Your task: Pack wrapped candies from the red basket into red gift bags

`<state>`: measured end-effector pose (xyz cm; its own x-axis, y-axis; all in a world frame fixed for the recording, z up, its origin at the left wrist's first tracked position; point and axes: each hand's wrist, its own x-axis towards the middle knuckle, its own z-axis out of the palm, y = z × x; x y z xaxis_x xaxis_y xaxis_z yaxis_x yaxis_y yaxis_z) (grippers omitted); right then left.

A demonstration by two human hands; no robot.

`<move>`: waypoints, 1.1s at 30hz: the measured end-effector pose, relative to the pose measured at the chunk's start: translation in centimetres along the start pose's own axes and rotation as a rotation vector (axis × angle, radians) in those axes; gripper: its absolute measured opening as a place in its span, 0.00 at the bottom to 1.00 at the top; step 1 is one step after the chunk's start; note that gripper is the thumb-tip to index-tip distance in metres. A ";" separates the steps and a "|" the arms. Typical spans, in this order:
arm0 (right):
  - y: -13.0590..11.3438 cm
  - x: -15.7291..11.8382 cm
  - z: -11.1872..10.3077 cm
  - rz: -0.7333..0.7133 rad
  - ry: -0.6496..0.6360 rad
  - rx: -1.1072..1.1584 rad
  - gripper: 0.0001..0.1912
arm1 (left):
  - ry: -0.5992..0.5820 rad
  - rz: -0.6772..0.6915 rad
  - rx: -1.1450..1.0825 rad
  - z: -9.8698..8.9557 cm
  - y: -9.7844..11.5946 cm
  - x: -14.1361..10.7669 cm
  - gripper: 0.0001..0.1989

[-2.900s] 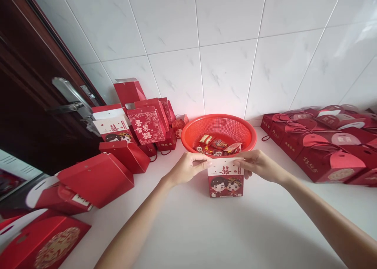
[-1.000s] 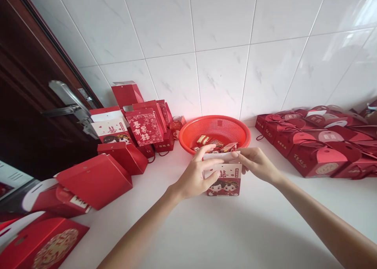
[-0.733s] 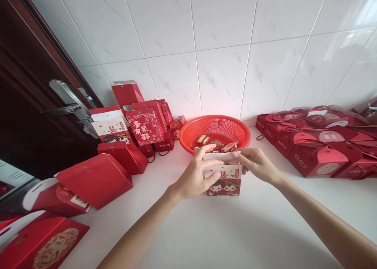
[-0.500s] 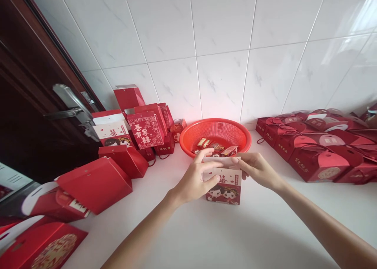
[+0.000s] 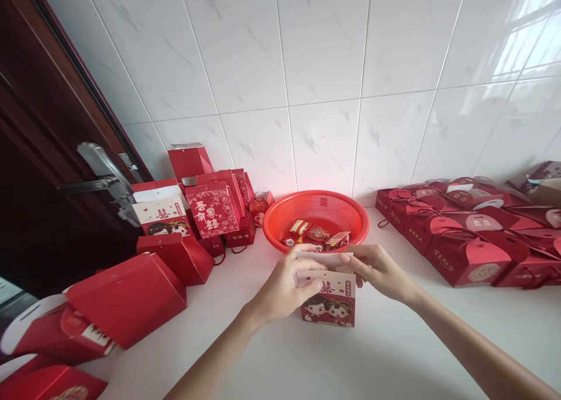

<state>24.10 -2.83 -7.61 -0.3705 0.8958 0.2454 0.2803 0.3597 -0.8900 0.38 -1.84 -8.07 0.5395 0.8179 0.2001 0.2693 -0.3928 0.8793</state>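
Observation:
A small red and white box (image 5: 328, 308) with two cartoon faces stands upright on the white table, its top flaps raised. My left hand (image 5: 287, 283) grips its upper left side, thumb on the front panel and fingers at the flap. At the upper right edge, my right hand (image 5: 380, 270) pinches the back flap between thumb and fingers. Just behind the box sits a red plastic basket (image 5: 315, 200) holding several wrapped sweets (image 5: 318, 233).
Several red boxes (image 5: 467, 260) tied with cords fill the right side. Open red boxes (image 5: 127, 298) and an upright group of boxes (image 5: 213, 210) stand at the left, near a dark door (image 5: 39, 155) with a metal handle. A tiled wall (image 5: 324, 49) rises behind.
The whole view has shifted, so things appear lower in it. My left fingers have closed in on the box's top, while my right hand keeps its hold on the flap.

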 end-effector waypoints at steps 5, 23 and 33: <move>0.5 0.0 0.0 -0.024 -0.023 0.020 0.32 | -0.005 -0.058 0.004 0.1 0.5 -0.1 0.09; 0.6 -2.6 0.0 -0.069 0.066 0.039 0.23 | 0.099 0.134 0.319 1.3 1.1 0.2 0.08; 2.4 -3.1 0.6 -0.158 0.271 -0.064 0.15 | 0.534 0.435 0.406 6.6 3.2 -0.6 0.14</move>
<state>25.38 -4.88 -10.71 -0.1667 0.8616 0.4795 0.2964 0.5076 -0.8090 6.20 -6.31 -8.22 0.2356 0.6064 0.7594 0.4476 -0.7613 0.4690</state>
